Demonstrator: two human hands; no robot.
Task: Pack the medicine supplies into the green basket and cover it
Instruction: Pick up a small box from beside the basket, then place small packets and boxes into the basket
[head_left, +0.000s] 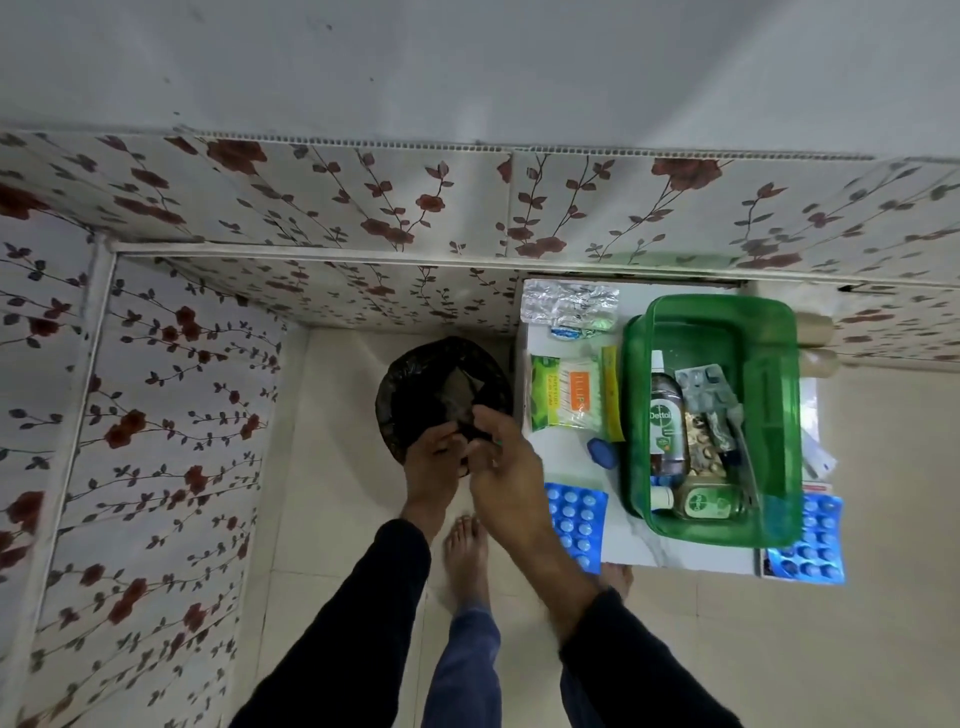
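Note:
The green basket (637, 364) stands on a small white table (675, 553) at the right. Inside it lie a Dettol bottle (667, 415), grey blister strips (706, 387) and a small green bottle (709, 501). Outside the basket lie a cotton swab packet (569, 397), silver strips (569, 301), a small blue object (602, 452) and two blue tablet packs (576, 519) (810, 540). My left hand (431, 460) and my right hand (501, 473) meet over a black bin (441, 379), left of the table, fingers curled around something dark that I cannot make out.
The black-lined bin stands on the tiled floor in a corner of flower-patterned wall panels. Two cardboard tubes (818, 327) lie behind the basket at the wall. My bare feet (467, 556) stand just in front of the table's left corner.

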